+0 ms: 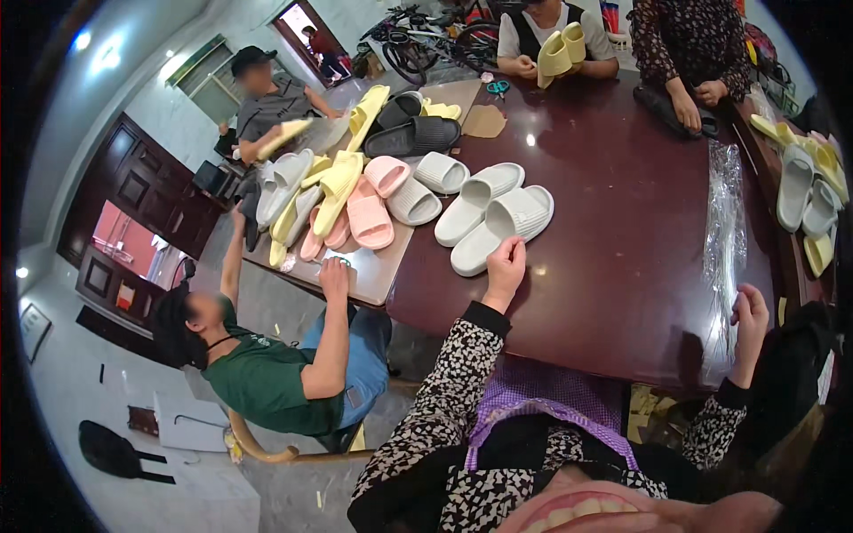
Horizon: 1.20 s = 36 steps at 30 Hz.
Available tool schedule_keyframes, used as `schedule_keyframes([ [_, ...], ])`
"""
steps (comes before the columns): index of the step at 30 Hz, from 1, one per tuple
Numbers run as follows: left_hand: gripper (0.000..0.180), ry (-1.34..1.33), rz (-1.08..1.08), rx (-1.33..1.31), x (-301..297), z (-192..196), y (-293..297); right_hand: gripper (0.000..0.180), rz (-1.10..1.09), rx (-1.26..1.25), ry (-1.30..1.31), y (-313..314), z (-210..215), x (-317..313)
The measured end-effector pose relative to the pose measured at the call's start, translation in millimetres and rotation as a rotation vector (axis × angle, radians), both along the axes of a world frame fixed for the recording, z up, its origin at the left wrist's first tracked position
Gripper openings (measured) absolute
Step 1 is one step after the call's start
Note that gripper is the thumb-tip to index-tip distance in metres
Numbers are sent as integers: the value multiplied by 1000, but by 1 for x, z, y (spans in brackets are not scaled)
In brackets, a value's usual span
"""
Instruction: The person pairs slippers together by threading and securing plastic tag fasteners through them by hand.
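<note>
A pair of light grey slippers lies side by side on the dark red table [622, 222], in front of me. My left hand [505, 271] is closed, right at the edge of the nearer slipper [502, 233]; what its fingers hold, if anything, is hidden. Beyond that lies the other grey slipper [478, 204]. To the right, my right hand [752, 315] is beside a long stack of clear plastic bags [724, 222]. Its fingers are curled in, and I cannot make out what is between them.
A pile of yellow, pink, grey and black slippers [369, 213] covers the table's left end. More slippers [795, 186] lie at the far right. A person in green [275, 377] sits at my left; others handle slippers around the table. A cardboard piece [484, 121] lies at the back.
</note>
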<state>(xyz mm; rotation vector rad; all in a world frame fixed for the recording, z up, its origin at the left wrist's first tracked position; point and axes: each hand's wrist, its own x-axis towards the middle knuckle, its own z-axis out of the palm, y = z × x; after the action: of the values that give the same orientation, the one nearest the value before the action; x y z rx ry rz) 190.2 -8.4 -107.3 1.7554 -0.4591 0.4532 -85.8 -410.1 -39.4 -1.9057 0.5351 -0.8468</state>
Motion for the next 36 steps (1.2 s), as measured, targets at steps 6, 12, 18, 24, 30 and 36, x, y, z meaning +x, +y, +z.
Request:
schedule_keyframes([
  [6,9,-7,17,3,-6,19,3,20,304,677,-230,30,-2,-12],
  [12,11,-145,140,98,4,39,33,22,253,502,-278,50,23,-18],
  [18,20,-174,208,331,37,35,60,21,-16,105,-205,47,32,-33],
  [24,37,-219,228,762,91,20,91,19,-151,-76,-541,37,46,-38],
  [30,41,-7,164,857,94,27,67,16,-57,-205,-355,20,48,-28],
  [36,35,107,40,879,104,31,49,13,-120,-169,-557,45,63,-27],
])
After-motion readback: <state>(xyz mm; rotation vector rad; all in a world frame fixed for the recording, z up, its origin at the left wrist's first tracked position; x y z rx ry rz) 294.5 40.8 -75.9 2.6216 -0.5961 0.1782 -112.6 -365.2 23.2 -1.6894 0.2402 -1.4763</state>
